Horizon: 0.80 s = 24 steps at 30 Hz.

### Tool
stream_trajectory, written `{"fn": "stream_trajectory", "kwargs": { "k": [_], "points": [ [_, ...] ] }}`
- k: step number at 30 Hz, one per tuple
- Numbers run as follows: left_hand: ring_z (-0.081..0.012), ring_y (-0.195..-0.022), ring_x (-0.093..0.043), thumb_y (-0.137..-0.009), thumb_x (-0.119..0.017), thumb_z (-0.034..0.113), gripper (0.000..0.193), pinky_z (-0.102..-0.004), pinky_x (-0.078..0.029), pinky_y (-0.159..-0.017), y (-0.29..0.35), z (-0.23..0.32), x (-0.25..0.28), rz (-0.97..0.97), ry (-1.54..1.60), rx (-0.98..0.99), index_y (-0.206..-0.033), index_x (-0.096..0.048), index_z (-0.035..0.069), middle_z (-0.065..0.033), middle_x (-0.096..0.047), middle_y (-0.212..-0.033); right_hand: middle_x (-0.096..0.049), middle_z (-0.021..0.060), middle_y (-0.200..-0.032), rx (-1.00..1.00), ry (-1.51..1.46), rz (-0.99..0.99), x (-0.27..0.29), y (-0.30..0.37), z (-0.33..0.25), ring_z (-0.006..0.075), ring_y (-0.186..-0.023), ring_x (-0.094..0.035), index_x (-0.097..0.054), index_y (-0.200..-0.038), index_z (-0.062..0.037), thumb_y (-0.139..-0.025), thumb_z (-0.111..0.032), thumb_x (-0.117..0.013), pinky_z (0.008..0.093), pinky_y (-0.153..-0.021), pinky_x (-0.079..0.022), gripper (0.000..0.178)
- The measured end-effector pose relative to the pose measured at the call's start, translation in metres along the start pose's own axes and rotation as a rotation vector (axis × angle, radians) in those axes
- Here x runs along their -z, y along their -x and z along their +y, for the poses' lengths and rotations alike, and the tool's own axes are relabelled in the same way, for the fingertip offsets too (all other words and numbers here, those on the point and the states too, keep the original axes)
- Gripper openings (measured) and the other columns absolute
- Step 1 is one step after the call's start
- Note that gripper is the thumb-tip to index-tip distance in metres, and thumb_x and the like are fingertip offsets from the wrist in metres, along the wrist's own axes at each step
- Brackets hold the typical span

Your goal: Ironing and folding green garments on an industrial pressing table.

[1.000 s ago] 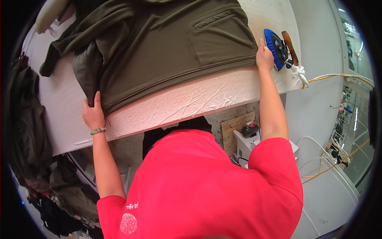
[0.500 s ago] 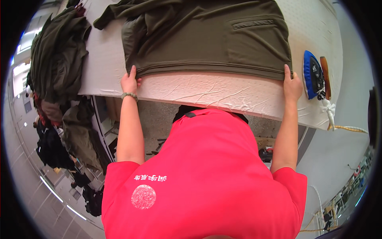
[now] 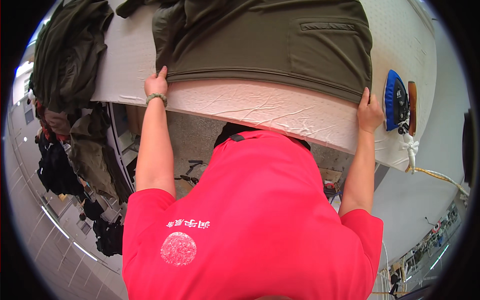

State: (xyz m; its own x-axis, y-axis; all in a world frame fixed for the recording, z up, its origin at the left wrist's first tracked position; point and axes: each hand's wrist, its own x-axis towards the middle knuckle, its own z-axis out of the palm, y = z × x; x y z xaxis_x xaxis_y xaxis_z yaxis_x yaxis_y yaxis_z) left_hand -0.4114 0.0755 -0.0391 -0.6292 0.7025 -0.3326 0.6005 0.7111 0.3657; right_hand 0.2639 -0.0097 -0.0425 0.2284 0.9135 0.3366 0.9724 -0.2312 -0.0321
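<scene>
An olive-green jacket (image 3: 240,47) lies spread on a padded, white-covered table (image 3: 235,102), its zip-trimmed edge running along the side nearest me. My left hand (image 3: 156,84) pinches the left corner of that edge, thumb on top. At the opposite corner, my right hand (image 3: 370,114) grips the cloth between thumb and fingers. Between the two hands the edge is drawn fairly straight, lower at the right. A slanted pocket with a trim strip shows on the jacket's upper right. The fingers beneath the cloth are partly hidden.
Just right of my right hand stands an iron (image 3: 398,102) with a blue cover and a brown handle; a yellowish hose (image 3: 437,175) trails off the table. A heap of dark green garments (image 3: 70,55) lies at the left end. More clothes (image 3: 92,155) hang below it.
The view has turned slightly, so the jacket's right corner and my right hand sit lower while my left hand sits higher. Both hands keep hold of the same corners.
</scene>
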Motion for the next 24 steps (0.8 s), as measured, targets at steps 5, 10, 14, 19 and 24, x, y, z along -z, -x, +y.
{"fn": "stream_trajectory", "kwargs": {
  "k": [5,10,14,19,24],
  "points": [
    [-0.0279,-0.067,-0.065,-0.087,-0.073,0.06,0.064,-0.0428,-0.05,-0.07,-0.012,-0.019,0.002,0.038,-0.014,-0.059,-0.081,-0.07,-0.004,-0.0179,-0.065,-0.067,-0.061,0.0135,-0.061,0.106,-0.068,0.037,0.001,-0.008,0.005,0.0352,-0.052,-0.06,-0.056,-0.065,-0.0105,-0.1,-0.038,-0.063,0.0471,-0.046,-0.043,0.045],
    [-0.0174,-0.051,-0.056,-0.086,-0.075,0.06,0.064,-0.036,-0.045,-0.053,-0.003,0.005,0.007,-0.059,0.067,-0.01,-0.073,-0.068,-0.002,-0.0085,-0.061,-0.06,-0.059,0.0139,-0.06,0.07,-0.026,0.05,-0.004,-0.001,0.007,0.0363,-0.051,-0.058,-0.053,-0.062,-0.0102,-0.098,-0.037,-0.066,0.0475,-0.047,-0.043,0.047],
    [-0.0151,-0.047,-0.054,-0.088,-0.074,0.057,0.06,-0.0326,-0.043,-0.049,0.006,0.0,0.005,-0.079,0.135,-0.06,-0.074,-0.066,-0.001,-0.0062,-0.059,-0.058,-0.065,0.0114,-0.073,-0.088,-0.068,-0.044,0.014,-0.004,-0.007,0.0326,-0.066,-0.064,-0.06,-0.078,-0.0104,-0.097,-0.038,-0.066,0.0463,-0.057,-0.047,0.035],
    [-0.0123,-0.046,-0.052,-0.09,-0.073,0.056,0.059,-0.03,-0.042,-0.047,0.005,-0.007,0.005,-0.073,0.173,-0.086,-0.074,-0.064,0.0,-0.0048,-0.058,-0.058,-0.064,0.0132,-0.127,-0.05,-0.17,0.083,0.042,0.011,-0.04,0.0333,-0.118,-0.061,-0.058,-0.132,-0.0058,-0.096,-0.04,-0.067,0.0459,-0.098,-0.048,0.051],
    [-0.0118,-0.046,-0.052,-0.09,-0.073,0.057,0.059,-0.0295,-0.042,-0.047,0.003,-0.003,0.006,-0.113,0.192,-0.073,-0.074,-0.064,0.0,-0.004,-0.058,-0.059,-0.044,0.0148,-0.155,0.181,-0.188,-0.187,0.048,0.039,-0.062,0.0337,-0.144,-0.041,-0.042,-0.151,-0.0041,-0.096,-0.039,-0.066,0.051,-0.119,-0.03,0.07]
  ]
}}
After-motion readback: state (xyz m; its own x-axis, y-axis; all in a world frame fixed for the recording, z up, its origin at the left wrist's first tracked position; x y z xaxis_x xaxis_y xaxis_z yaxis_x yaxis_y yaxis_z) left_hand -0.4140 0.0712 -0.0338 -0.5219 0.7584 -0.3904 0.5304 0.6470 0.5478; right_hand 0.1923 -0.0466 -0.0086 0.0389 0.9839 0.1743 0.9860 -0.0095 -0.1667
